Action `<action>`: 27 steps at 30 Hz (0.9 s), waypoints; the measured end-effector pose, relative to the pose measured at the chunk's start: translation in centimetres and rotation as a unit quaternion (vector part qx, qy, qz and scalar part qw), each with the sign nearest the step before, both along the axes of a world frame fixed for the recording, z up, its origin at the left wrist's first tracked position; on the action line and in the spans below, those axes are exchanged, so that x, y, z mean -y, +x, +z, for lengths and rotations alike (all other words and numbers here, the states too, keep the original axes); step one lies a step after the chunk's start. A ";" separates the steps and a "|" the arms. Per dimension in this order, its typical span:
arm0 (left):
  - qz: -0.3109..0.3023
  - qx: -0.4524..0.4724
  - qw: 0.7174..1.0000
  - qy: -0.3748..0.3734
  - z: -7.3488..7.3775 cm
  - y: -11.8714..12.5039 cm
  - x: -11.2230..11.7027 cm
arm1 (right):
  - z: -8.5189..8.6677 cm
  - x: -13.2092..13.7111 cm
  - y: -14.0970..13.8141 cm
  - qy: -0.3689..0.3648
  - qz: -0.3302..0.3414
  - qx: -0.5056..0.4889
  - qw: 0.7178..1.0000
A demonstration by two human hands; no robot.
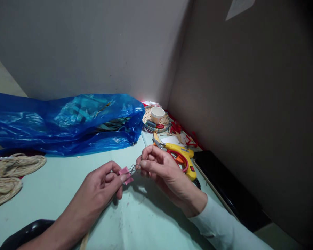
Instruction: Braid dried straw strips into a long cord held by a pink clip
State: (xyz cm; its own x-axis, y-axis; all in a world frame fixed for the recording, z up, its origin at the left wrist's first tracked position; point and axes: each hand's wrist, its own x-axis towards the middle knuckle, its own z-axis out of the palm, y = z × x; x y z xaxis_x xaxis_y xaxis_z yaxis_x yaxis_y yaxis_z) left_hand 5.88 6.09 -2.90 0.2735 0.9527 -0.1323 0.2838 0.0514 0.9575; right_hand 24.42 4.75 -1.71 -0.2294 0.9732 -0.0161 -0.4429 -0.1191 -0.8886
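Note:
Between the thumb and fingers of my left hand (104, 184) is a pink binder clip (126, 175), held over the middle of the table. Its wire handles point right, toward my right hand (159, 166). A thin dark strand (134, 168) loops about the handles. My right hand is closed in a pinch on the strand's end; whether it is cord or wire I cannot make out. Below my left forearm a pale flat strip (84, 241) shows in part.
A blue plastic bag (67, 125) lies along the back. Behind my right hand are a yellow glue gun (190, 163), red-handled scissors (185, 167) and a woven tray (148, 116) holding a paper cup (157, 114). Braided soles (23, 165) lie left; a black slab (229, 191) lies right.

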 end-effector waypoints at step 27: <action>0.063 0.125 0.982 -0.127 -0.5 -0.3 -0.9 | -0.3 -2.4 1.9 0.202 -0.052 0.553 0.807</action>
